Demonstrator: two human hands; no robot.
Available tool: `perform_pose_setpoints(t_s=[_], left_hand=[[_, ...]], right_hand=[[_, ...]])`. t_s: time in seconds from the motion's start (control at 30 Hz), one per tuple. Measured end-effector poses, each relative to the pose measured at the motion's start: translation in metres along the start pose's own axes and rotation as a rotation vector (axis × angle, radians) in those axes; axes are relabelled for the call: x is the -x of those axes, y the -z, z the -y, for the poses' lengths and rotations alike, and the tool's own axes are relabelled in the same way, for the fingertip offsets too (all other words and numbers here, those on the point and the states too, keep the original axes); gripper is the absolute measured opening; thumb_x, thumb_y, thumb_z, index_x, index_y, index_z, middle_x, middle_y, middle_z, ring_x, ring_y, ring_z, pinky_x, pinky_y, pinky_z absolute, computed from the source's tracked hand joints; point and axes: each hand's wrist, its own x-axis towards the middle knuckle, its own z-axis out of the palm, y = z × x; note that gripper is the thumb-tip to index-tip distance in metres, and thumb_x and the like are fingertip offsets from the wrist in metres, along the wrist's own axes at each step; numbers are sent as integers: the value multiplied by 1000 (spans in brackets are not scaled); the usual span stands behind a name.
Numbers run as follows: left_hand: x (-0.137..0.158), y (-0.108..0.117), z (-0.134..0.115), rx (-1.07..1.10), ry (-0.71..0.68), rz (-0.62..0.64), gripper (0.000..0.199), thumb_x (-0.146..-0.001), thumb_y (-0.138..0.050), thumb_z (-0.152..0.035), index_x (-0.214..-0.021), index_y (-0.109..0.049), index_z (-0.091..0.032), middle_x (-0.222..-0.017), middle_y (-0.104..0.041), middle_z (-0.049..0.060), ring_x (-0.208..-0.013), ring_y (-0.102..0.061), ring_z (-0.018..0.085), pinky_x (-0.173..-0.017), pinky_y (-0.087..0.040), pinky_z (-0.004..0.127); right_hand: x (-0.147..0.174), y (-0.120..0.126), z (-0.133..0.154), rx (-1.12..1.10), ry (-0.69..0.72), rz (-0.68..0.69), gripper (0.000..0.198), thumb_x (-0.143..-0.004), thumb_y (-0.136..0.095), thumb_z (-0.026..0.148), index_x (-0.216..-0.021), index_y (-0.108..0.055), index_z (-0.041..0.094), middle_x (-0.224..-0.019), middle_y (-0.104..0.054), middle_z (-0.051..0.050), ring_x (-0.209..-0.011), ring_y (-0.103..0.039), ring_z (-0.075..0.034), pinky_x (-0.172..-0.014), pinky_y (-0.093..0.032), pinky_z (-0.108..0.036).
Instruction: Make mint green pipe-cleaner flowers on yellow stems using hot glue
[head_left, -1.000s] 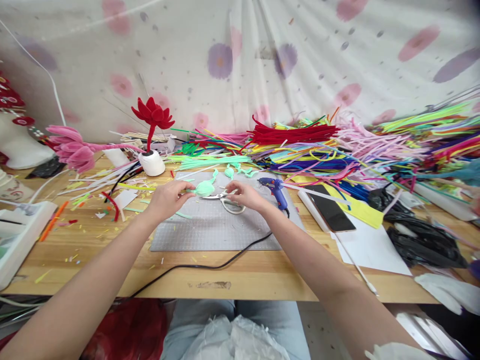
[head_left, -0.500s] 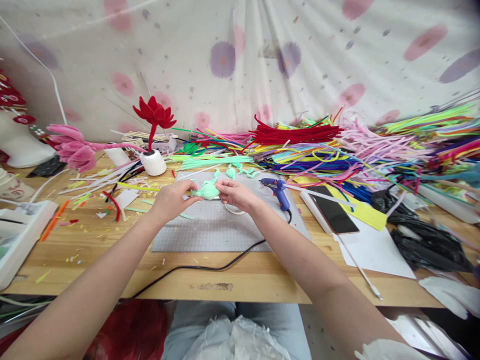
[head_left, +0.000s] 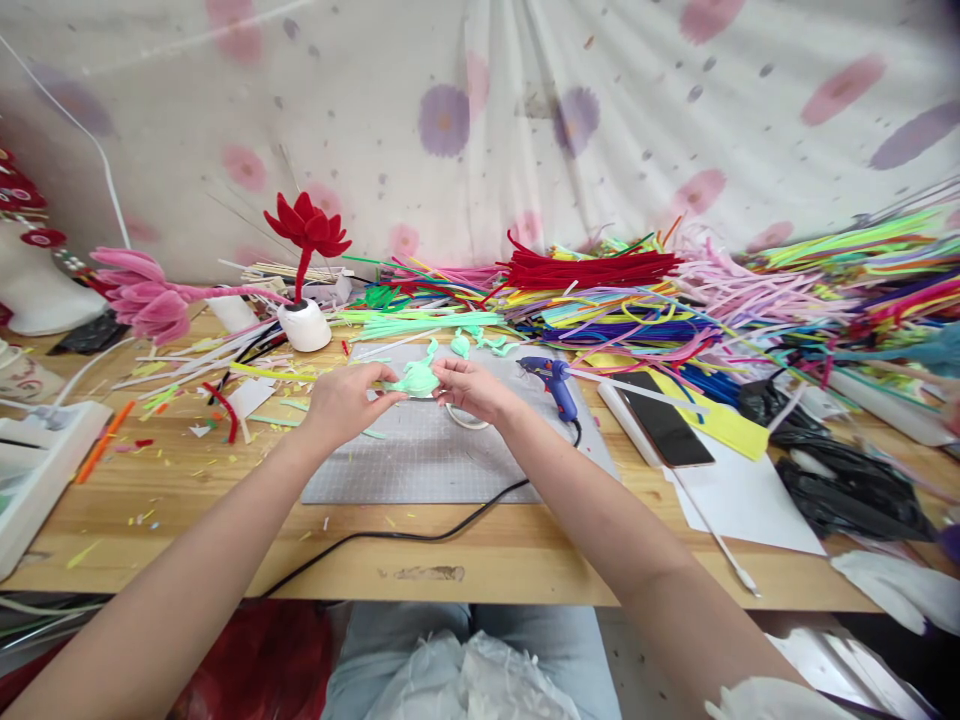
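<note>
My left hand (head_left: pixel 341 402) pinches the left end of a mint-green pipe-cleaner piece (head_left: pixel 417 379), rounded in the middle with a curled tip standing up. At its right side, the fingers of my right hand (head_left: pixel 471 388) close on the same piece. Both hands hold it above the grey cutting mat (head_left: pixel 420 470). Just behind, smaller mint-green pipe-cleaner pieces (head_left: pixel 461 344) lie on the mat. A white ring-shaped object (head_left: pixel 466 420), partly covered by my right hand, rests beneath it.
Right of my hands lies a blue glue gun (head_left: pixel 556 385), its black cord (head_left: pixel 405 536) crossing the table front. Farther right is a phone (head_left: pixel 666 420). A red pipe-cleaner flower (head_left: pixel 306 225) stands in a white pot (head_left: pixel 304 328). Bundled pipe cleaners (head_left: pixel 592 265) line the back.
The view has shifted very slightly. Both hands keep their hold on the mint-green piece, with hardly any visible movement.
</note>
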Motion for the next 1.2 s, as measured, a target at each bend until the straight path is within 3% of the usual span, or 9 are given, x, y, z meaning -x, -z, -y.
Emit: perform_pose_setpoints(t_s=[0.13, 0.3, 0.63, 0.8, 0.97, 1.03, 1.13, 1.2], left_hand=[[-2, 2, -3, 56, 25, 24, 33, -76, -54, -49, -94, -68, -26, -95, -70, 1, -72, -63, 17, -67, -42, 28], [-5, 6, -7, 105, 150, 80, 30, -75, -54, -49, -90, -70, -29, -88, -71, -1, -63, -62, 16, -63, -42, 28], [-7, 3, -3, 268, 200, 66, 27, -72, -59, -44, -87, -72, -27, -89, -71, 0, -78, -63, 17, -68, -43, 26], [-9, 3, -4, 411, 258, 79, 24, -68, -62, -42, -81, -73, -24, -82, -71, 1, -75, -62, 17, -65, -42, 26], [-17, 8, -3, 697, 355, 234, 18, -63, -66, -33, -72, -70, -17, -65, -68, 2, -54, -54, 12, -54, -41, 24], [-20, 10, -2, 775, 378, 282, 16, -64, -65, -30, -70, -68, -16, -64, -68, 3, -51, -51, 11, -52, -40, 23], [-23, 13, 0, 746, 374, 339, 16, -68, -61, -31, -68, -67, -16, -62, -66, 2, -48, -48, 9, -48, -36, 21], [-24, 14, -1, 635, 355, 374, 22, -73, -55, -34, -64, -66, -16, -55, -61, 2, -46, -46, 10, -46, -33, 21]], right_hand=[[0, 0, -2, -20, 6, -7, 25, -62, -74, 29, -70, -56, 14, -60, -56, 3, -54, -54, -6, -47, -45, -17], [-2, 1, -2, -30, 7, -13, 21, -66, -72, 27, -68, -55, 14, -58, -56, 3, -54, -54, -6, -47, -46, -17], [-6, 4, -6, -46, 39, 11, 26, -64, -74, 30, -68, -54, 13, -58, -58, 2, -54, -57, -7, -50, -50, -18], [-8, 5, -7, -52, 22, 11, 26, -65, -72, 32, -69, -54, 14, -57, -54, 4, -53, -55, -7, -49, -49, -19], [-5, 8, -7, -29, 42, -79, 30, -73, -62, 45, -82, -56, 17, -63, -51, 3, -56, -54, -8, -46, -46, -19], [-2, 7, -7, 29, 61, -54, 33, -72, -61, 47, -88, -56, 18, -72, -53, 2, -61, -55, -9, -50, -48, -21], [-1, 4, -8, 137, 119, 30, 39, -68, -66, 43, -97, -55, 20, -84, -56, 0, -69, -55, -9, -56, -50, -23], [-3, 2, -9, 200, 158, 26, 38, -65, -68, 39, -95, -56, 19, -81, -55, 1, -67, -54, -8, -56, -49, -22]])
